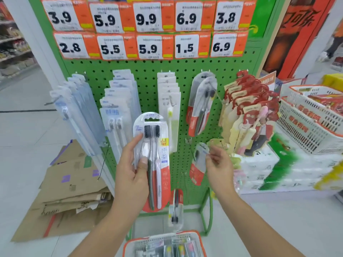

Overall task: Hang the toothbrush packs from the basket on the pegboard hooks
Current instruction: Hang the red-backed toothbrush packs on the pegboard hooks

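Two-brush toothbrush pack held up in front of the green pegboard.

The left hand [132, 169] grips the toothbrush pack [155, 160] upright, thumb across its front and fingers behind, before the pegboard [146, 80] between two hung rows. The right hand [220, 162] has loosely curled fingers touching a small hanging pack [199, 164] low on the board. The basket [165, 243], with more packs, sits at the bottom edge below the board's foot; flattened cardboard [70, 190] lies left, bare floor beyond.
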